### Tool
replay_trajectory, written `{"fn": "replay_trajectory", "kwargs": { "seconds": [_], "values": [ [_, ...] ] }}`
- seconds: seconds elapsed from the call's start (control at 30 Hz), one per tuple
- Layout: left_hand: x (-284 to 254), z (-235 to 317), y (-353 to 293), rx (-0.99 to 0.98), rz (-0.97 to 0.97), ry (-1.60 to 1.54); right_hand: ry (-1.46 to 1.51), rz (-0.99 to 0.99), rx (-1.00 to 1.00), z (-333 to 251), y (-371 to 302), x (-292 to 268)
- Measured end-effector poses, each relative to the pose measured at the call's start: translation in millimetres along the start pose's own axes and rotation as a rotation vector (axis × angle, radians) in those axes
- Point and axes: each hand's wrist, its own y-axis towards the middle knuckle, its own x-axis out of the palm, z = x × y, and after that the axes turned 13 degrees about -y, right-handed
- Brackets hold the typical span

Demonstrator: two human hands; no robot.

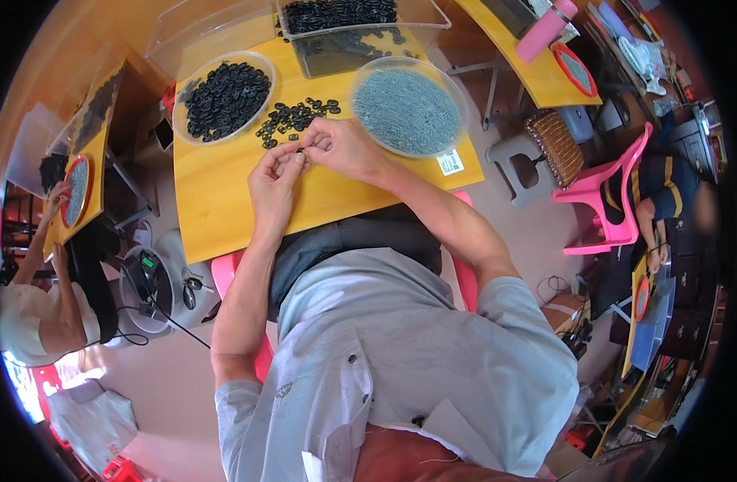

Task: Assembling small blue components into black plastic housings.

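On the left, the bowl (178,122) with black pieces (226,98) stands beyond the left hand (274,181). This hand is nearly closed, thumb and finger pinching a small dark part (301,151), which is between the fingertips of both hands, just nearer than the loose pile (288,120). The right hand (344,147) pinches the same part, fingers curled. Farther right is the bowl of grey pieces (406,108).

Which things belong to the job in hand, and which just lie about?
Likely the job:
small dark piece in left hand and right hand
loose black pieces
bowl of black pieces
bowl of grey pieces
clear box of black pieces

Seemingly lying about:
pink bottle
brown woven cushion
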Motion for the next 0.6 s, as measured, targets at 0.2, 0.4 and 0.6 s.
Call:
{"fn": "replay_trajectory", "kwargs": {
  "seconds": [0.2,0.4,0.6],
  "values": [
    [-3.0,-1.1,1.9,-0.057,-0.016,0.054,0.079,0.028,-0.008,12.2,-9.9,4.7],
    [-5.4,-2.4,2.3,-0.023,-0.015,0.046,-0.047,-0.001,-0.044,-0.4,-10.8,-8.8],
    [-9.0,4.8,5.4,-0.269,-0.021,-0.266,-0.261,0.147,-0.353,8.9,-9.8,-5.7]
  ]
}}
